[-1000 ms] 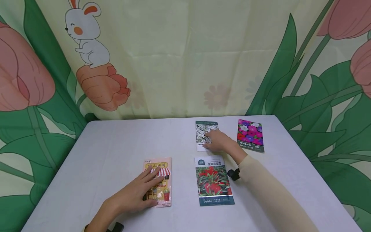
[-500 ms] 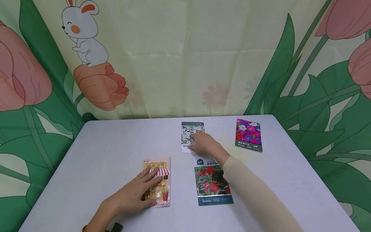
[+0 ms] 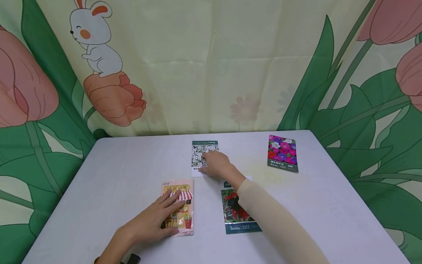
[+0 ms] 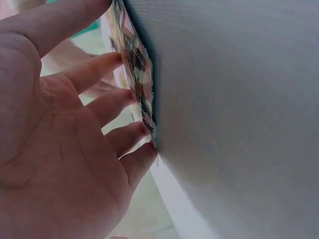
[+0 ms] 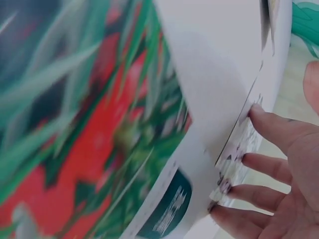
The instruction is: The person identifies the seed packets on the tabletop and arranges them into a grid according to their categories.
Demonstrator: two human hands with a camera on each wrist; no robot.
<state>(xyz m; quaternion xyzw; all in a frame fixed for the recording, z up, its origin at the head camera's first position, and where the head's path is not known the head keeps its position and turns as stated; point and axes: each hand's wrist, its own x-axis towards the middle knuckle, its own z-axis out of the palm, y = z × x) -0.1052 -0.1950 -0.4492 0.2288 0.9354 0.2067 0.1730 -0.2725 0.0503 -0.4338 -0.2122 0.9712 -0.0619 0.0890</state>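
In the head view my left hand (image 3: 153, 220) rests with spread fingers on a pink seed packet (image 3: 188, 223) lying flat on the table. The left wrist view has the fingertips (image 4: 130, 97) touching that packet's face. Further back, my right hand (image 3: 216, 165) presses its fingertips on a seed packet with white flowers (image 3: 197, 150), also flat. In the right wrist view the extended fingers (image 5: 261, 195) touch this packet near its edge. My right forearm passes over a red-flower seed packet (image 3: 230, 209) and hides part of it.
A seed packet with pink and purple flowers (image 3: 282, 153) lies at the back right of the white-covered table (image 3: 125, 165). Behind the table's far edge hangs a printed curtain (image 3: 184, 73) with tulips and a rabbit.
My right hand has slid the white-flower packet leftward along the back of the table. The right sleeve now covers more of the red-flower packet. My left hand stays on the pink packet.
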